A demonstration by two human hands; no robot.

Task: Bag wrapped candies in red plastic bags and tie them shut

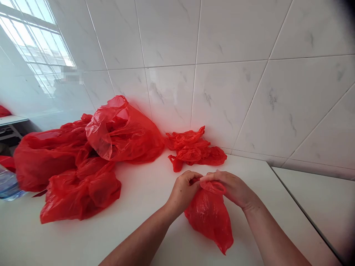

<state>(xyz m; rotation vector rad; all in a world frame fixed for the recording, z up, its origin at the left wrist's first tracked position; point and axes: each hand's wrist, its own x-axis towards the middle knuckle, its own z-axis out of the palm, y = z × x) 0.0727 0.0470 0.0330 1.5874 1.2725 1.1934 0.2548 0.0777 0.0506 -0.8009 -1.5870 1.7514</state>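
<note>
Bare forearms (141, 236) enter from the near side. The left hand (183, 190) pinches, between thumb and fingers, the gathered top of a red bag (209, 214), over the white table (144, 195), right of the middle. Right hand (233, 184) has its fingers together at this top; whether they pinch, I cannot tell. Crumpled red bags (196, 151) lie farther; larger ones at left.

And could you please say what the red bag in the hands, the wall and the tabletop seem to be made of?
The red bag looks like thin, glossy plastic film, being crinkled and translucent. The wall looks like polished tile, probably ceramic, with straight joints and grey veining. The tabletop is smooth and pale, perhaps laminate, but its plainness leaves that open.
</note>
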